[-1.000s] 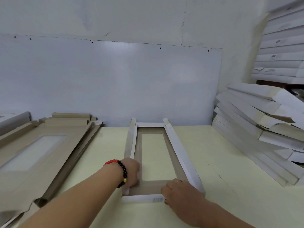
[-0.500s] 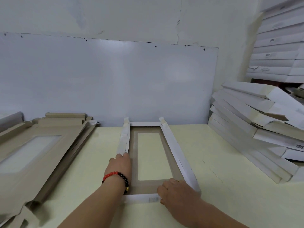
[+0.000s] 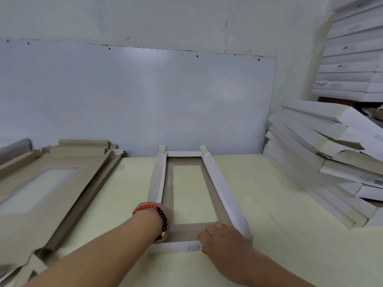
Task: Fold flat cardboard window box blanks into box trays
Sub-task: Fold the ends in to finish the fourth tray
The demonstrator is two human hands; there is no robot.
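Head view: risk — the long side walls could spring outward if pressure at the near corners slips. The window box blank [image 3: 189, 195] lies at 6 o'clock on the table [image 3: 259, 183], walls raised, film window flat. Left hand [image 3: 163, 219] is mostly hidden, grip indeterminate; right hand [image 3: 221, 238] presses curled fingers on the near end — no pinch confirmed.

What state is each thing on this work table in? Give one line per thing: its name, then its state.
window box blank: flat on table, side flaps partly raised
left hand: on the blank's near left corner, fingers hidden
right hand: presses the near right corner
flat blanks: stacked, unfolded, left
finished boxes: piled leaning, right
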